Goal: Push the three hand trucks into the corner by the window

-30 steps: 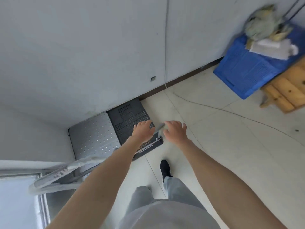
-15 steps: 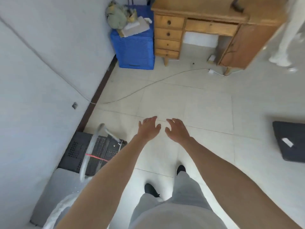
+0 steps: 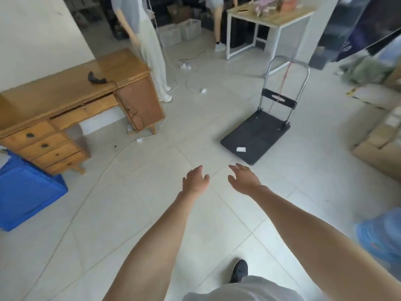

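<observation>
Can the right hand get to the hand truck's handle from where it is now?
Probably not yet: the right hand is empty and short of the hand truck, whose handle stands at the far end. Bare floor leaves the approach clear.

A storeroom or stockroom of a clothing business is being indicated. Two mannequins (image 3: 149, 51) are being kept on the tiled floor (image 3: 130, 203), cardboard boxes (image 3: 377, 146) and white crates (image 3: 180, 32) are being stacked along the edges, and a platform hand truck (image 3: 258, 135) is being parked beside a wooden table (image 3: 65, 98).
</observation>
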{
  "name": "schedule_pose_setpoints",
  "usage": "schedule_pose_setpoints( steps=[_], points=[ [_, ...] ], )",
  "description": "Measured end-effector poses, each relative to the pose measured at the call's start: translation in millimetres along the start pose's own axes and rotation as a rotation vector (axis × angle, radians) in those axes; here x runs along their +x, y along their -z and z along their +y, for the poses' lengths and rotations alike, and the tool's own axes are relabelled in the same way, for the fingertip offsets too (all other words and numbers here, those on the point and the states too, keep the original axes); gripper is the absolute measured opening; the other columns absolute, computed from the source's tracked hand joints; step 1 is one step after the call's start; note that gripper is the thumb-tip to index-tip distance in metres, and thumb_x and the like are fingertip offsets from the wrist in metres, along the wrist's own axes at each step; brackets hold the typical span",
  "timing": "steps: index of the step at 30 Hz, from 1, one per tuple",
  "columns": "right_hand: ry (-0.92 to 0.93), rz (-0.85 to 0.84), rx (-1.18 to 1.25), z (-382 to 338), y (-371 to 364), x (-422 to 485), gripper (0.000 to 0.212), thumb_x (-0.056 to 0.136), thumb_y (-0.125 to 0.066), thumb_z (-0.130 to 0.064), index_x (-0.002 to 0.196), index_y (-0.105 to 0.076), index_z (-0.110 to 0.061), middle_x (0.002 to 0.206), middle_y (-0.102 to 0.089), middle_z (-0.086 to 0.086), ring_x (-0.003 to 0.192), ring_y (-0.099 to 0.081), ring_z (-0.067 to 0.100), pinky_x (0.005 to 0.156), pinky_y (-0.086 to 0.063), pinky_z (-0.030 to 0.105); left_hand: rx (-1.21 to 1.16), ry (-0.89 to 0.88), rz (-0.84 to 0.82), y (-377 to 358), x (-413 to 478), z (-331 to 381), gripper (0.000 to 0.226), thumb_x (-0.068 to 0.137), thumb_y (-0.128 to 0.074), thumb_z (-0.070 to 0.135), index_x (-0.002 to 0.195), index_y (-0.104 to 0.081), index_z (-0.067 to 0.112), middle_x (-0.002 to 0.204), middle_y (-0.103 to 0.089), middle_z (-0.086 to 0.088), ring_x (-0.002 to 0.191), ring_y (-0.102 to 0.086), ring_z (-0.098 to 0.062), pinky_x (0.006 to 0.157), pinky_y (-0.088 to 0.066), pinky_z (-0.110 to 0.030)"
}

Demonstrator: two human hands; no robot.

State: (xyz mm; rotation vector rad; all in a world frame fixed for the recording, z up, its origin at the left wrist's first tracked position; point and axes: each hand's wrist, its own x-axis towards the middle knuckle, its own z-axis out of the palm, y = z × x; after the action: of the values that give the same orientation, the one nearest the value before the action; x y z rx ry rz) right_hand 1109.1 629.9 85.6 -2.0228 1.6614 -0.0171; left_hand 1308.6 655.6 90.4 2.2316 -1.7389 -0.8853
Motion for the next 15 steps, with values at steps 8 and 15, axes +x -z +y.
schedule_pose_setpoints(
  steps=[8, 15],
  points=[
    [-0.317, 0.179, 0.099, 190.7, 99.9, -6.3, 0.056, 0.099, -0.041, -0.035, 0.152, -0.028, -0.023, 0.16, -0.025, 0.009, 0.146, -0.023, 0.03, 0.117, -0.025, 0.044, 0.115, -0.321, -0.206, -100.3, 89.5, 225.9, 0.056, 0.097, -0.042, 0.035, 0.15, -0.032, 0.019, 0.155, -0.038, -0.003, 0.141, -0.034, -0.025, 0.113, -0.031, -0.045],
    [-0.508, 0.248, 0.167, 327.0, 151.3, 25.0, 0.057, 0.097, -0.041, -0.039, 0.151, -0.03, -0.024, 0.16, -0.026, 0.009, 0.146, -0.024, 0.03, 0.118, -0.023, 0.046, 0.243, -0.611, -0.31, -182.3, 166.5, 381.4, 0.059, 0.097, -0.042, 0.035, 0.149, -0.033, 0.012, 0.154, -0.038, -0.008, 0.141, -0.034, -0.028, 0.114, -0.03, -0.05]
  ],
)
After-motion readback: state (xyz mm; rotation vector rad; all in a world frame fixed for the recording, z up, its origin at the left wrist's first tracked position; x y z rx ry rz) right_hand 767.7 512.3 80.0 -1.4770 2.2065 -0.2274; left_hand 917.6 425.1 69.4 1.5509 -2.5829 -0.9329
